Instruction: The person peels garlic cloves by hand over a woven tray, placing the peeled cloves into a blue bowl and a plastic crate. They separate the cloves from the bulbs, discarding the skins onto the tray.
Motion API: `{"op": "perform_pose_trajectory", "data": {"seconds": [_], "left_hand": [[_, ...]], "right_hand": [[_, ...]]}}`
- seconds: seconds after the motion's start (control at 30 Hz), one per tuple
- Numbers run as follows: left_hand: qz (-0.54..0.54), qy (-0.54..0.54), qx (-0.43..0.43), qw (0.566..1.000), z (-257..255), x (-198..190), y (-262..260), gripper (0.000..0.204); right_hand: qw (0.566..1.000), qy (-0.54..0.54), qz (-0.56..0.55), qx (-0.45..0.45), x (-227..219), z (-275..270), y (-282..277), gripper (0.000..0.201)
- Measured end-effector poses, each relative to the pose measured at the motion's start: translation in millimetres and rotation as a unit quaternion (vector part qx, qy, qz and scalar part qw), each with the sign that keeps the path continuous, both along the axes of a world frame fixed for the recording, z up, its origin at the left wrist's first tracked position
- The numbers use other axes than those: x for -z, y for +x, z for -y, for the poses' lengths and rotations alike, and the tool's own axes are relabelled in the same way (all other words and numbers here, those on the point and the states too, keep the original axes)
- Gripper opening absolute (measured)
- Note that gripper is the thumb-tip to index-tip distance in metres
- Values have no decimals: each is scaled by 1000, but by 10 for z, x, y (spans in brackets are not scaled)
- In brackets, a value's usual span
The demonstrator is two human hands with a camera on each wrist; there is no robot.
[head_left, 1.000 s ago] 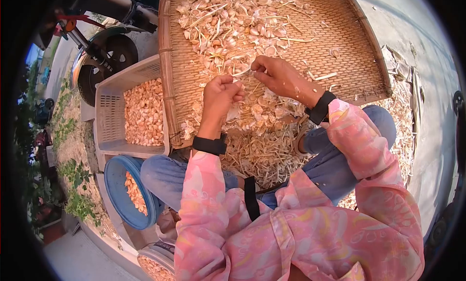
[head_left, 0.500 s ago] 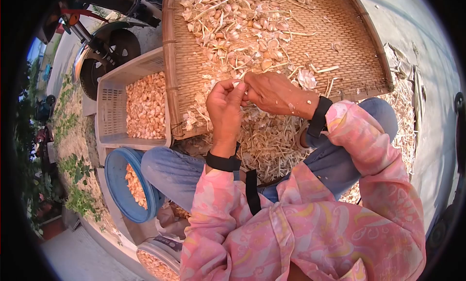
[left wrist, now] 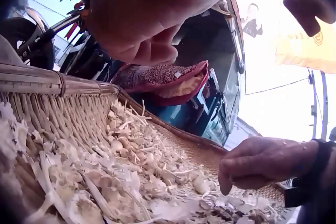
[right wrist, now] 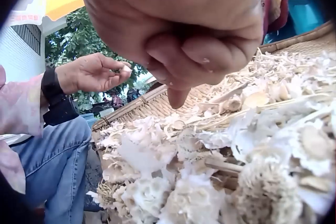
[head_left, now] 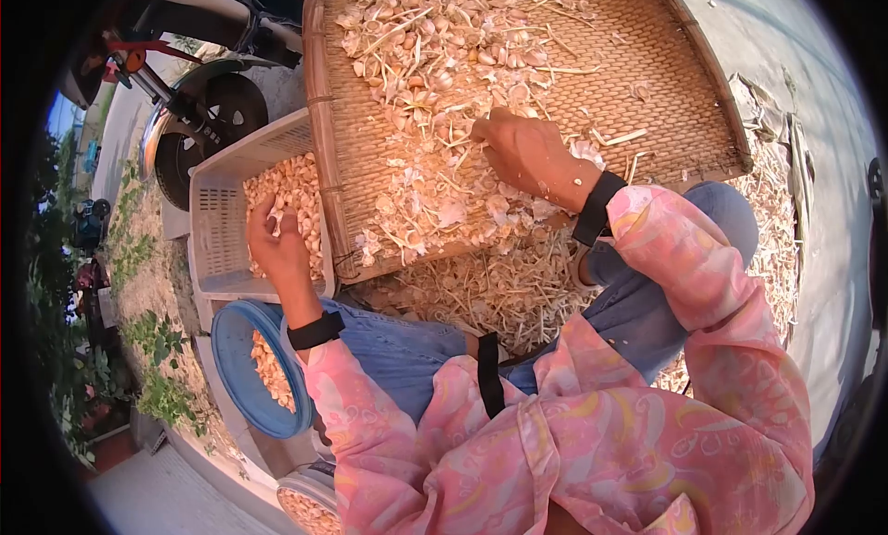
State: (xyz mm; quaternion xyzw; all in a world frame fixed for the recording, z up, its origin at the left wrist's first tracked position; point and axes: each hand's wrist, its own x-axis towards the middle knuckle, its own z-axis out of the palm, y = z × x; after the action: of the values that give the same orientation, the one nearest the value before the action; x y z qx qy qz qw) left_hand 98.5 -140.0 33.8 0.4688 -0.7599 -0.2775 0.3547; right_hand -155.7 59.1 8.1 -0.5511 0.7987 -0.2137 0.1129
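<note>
In the head view the left hand hangs over the plastic crate of peeled garlic cloves, fingers bent. The right wrist view shows the left hand pinching a small pale clove at its fingertips. The right hand is low over the woven tray, beside the heap of garlic and skins. Its fingers are curled, with one finger pointing down, in the right wrist view; no held thing shows. From the left wrist, the right hand appears just above the skins.
Left of the legs stand a blue bucket with cloves and another tub of cloves. Skins and stalks cover the ground below the tray. A wheeled vehicle stands behind the crate.
The hands were together over the tray's near edge; the left hand has moved left to the crate. The right hand has shifted slightly up and away from the body.
</note>
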Motion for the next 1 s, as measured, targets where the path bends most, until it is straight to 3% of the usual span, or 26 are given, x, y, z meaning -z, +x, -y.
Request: {"op": "perform_pose_trajectory", "data": {"seconds": [0.03,0.17,0.27,0.5,0.6,0.7,0.77,0.83,0.93,1.0], "left_hand": [[4,-51,53,997,-39,-26,-142,25],[36,-60,295,953,-627,101,-1167,18],[140,-155,389,897,-625,503,-1545,17],[217,-106,356,903,-548,512,-1482,22],[169,50,351,920,-474,489,-1441,24],[127,144,257,947,-362,443,-1345,24],[172,-60,227,957,-381,356,-1195,24],[216,-222,182,933,-437,282,-1158,23],[176,-204,322,908,-526,255,-1277,21],[220,-149,342,901,-556,407,-1368,16]], "right_hand": [[1000,-20,-14,18,49,38,-44,21],[999,-27,-21,29,136,103,-137,21],[999,-36,-8,37,103,71,-132,20],[998,-61,23,-2,106,-22,-124,15],[997,-63,33,-4,83,-3,-99,14],[997,-63,35,-5,70,6,-119,14],[998,-57,37,-11,81,-1,-105,13],[998,-48,39,-19,89,4,-93,13],[998,-46,44,-25,108,15,-70,12],[998,-41,40,-26,134,19,-61,12]]}}
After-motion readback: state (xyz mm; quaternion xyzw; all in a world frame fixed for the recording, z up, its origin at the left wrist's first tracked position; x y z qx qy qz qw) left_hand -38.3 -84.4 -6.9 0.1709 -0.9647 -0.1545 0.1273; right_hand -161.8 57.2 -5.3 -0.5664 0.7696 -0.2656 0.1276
